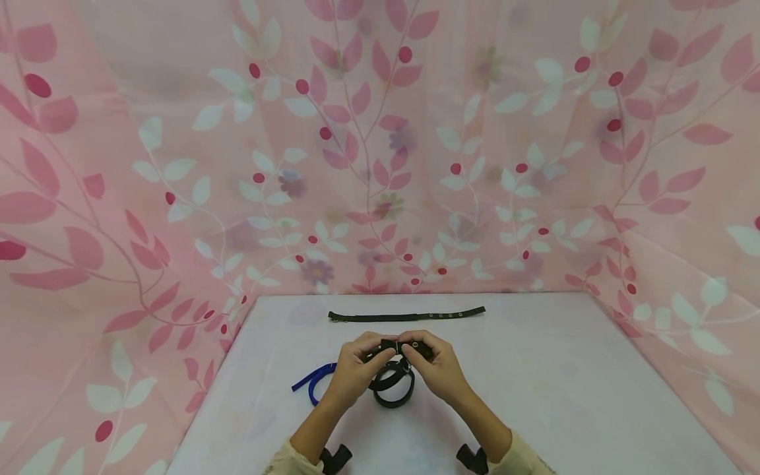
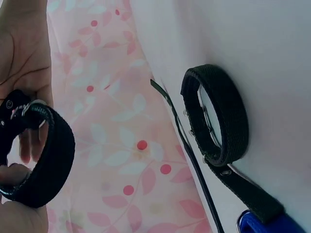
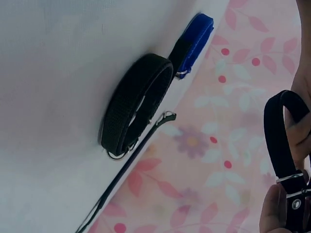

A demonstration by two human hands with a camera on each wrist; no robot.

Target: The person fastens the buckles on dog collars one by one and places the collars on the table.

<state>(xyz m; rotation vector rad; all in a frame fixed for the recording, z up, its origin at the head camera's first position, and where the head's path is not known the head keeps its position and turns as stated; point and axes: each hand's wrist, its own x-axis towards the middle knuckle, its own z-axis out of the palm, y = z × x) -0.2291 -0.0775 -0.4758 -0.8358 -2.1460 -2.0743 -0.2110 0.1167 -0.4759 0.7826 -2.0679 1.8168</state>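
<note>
Both hands hold a black collar (image 2: 60, 155), bent into a loop, above the white table. My left hand (image 1: 355, 371) pinches it at the left of its buckle end, thumb in front. On the other side my right hand (image 1: 442, 371) pinches the strap end, where a metal eyelet (image 3: 296, 204) and a metal ring (image 3: 290, 178) show. Fingers cover part of the buckle. A second black collar (image 3: 127, 102), fastened in a loop, stands on its edge on the table under the hands.
A looped blue collar (image 1: 313, 376) lies on the table left of the hands, partly behind the left hand. Farther back an unfastened black collar (image 1: 380, 318) with eyelets stretches out flat. Pink floral cloth (image 1: 368, 165) hangs behind and beside the table (image 1: 552, 369).
</note>
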